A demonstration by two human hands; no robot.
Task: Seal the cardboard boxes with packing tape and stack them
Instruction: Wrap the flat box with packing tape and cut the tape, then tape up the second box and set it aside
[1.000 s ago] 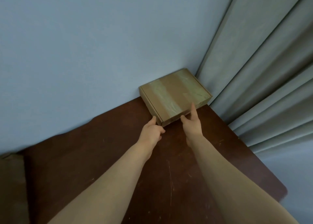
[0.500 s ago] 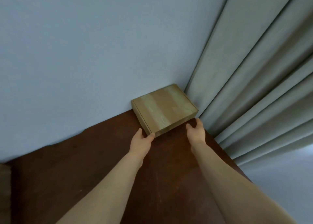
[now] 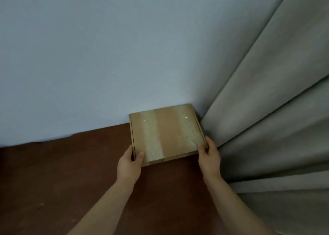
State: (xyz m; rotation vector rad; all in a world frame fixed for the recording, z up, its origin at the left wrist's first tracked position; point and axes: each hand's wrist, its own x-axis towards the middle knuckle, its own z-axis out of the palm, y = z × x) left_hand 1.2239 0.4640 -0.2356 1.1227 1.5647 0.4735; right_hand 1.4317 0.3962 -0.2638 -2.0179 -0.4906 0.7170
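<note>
A flat cardboard box (image 3: 166,133) lies on the dark brown table (image 3: 71,172), pushed into the far corner against the wall. Two strips of clear packing tape run across its lid. My left hand (image 3: 130,163) grips the box's near left corner, thumb on the lid and fingers along the left side. My right hand (image 3: 209,154) grips the near right corner, thumb on top and fingers wrapped round the right edge. No tape roll or other box is in view.
A pale blue wall (image 3: 106,56) rises directly behind the box. Grey curtain folds (image 3: 267,128) hang at the right, touching the box's right side and covering the table's right edge.
Both hands moved from the box's front edge to its two near corners and took hold. The box has turned squarer to the wall and sits closer into the corner.
</note>
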